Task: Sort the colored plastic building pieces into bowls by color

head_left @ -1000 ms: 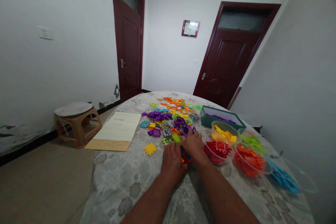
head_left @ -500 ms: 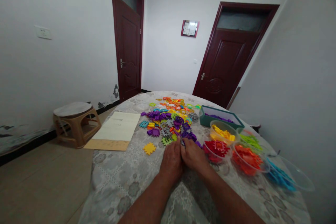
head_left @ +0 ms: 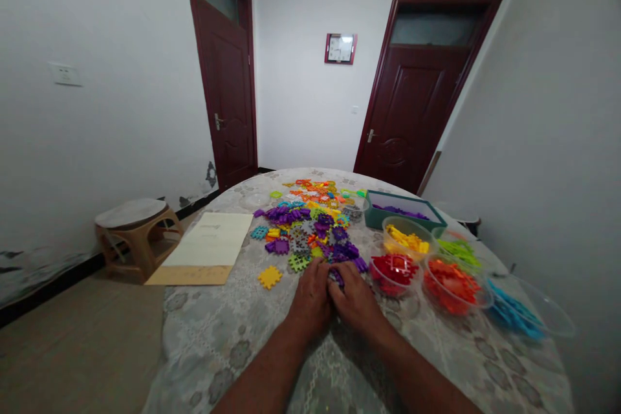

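Note:
My left hand [head_left: 310,294] and my right hand [head_left: 353,294] meet side by side over the table, fingers curled in. Between their fingertips a bit of a purple interlocking plastic piece [head_left: 337,277] shows; my fingers cover the rest. Just beyond lies a mixed pile of toothed building pieces, with purple pieces [head_left: 345,251], grey pieces [head_left: 301,242] and a green piece [head_left: 298,262] nearest my fingers. A single yellow square piece [head_left: 270,277] rests flat to the left of my left hand.
On the right stand clear bowls of sorted pieces: red [head_left: 394,273], yellow [head_left: 407,240], orange [head_left: 451,284], green [head_left: 458,251] and blue [head_left: 514,310]. Behind them is a green box [head_left: 407,204] with purple pieces. A paper sheet [head_left: 213,239] lies left; a stool [head_left: 136,233] stands beyond the table.
The view has shifted slightly. My two hands stay together, with the fingers a little re-angled so that more of the purple piece shows between them.

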`<state>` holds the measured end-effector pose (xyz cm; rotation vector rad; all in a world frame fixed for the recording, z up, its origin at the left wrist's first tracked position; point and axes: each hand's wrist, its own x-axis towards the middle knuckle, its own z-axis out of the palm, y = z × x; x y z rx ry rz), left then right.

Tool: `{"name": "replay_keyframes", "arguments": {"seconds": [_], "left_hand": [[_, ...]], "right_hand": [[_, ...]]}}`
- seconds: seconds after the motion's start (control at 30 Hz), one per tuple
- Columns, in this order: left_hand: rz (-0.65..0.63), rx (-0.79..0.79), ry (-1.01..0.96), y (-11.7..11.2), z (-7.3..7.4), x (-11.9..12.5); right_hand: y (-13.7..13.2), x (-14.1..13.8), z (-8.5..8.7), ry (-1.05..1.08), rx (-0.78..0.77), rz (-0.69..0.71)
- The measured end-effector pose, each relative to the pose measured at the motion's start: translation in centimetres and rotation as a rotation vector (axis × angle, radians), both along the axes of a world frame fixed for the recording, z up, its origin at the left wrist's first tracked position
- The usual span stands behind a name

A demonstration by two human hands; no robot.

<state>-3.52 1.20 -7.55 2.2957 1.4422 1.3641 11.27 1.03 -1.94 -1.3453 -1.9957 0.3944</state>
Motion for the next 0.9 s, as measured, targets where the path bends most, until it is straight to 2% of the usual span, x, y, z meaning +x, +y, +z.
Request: {"name": "replay_keyframes", "arguments": {"seconds": [0.1,0.2,0.37,0.43,0.63,0.8,0.9], "left_hand": [[-0.084,-0.044,-0.007,-0.1,1.1,-0.2],[-0.111,-0.067,-0.031,-0.1,1.8,-0.3],[-0.116,-0.083,-0.027,0.2,1.7,-0.8],[-0.114,-0.074,-0.016,0.4,1.7,-1.1],[-0.096,-0.101,-0.048,0.6,3.0,-1.6],[-0.013,-0.208,-0.197,0.7,4.0,-2.0],[0.024,-0.304,-0.321,1.0,4.1,-2.3]], "right_hand": [[-0.2,-0.1,0.0,0.045,0.014,0.023],[0.0,0.4,0.1,0.063,0.022,0.079],[0.4,1.6,0.1,0.090,0.036,0.234],[0.6,1.6,0.0,0.156,0.029,0.255],[1.4,1.4,-0.2,0.443,-0.074,0.043],[2.5,1.7,-1.1,0.792,-0.384,-0.050],[3.2,1.6,-1.6,1.035,-0.507,-0.078]]}}
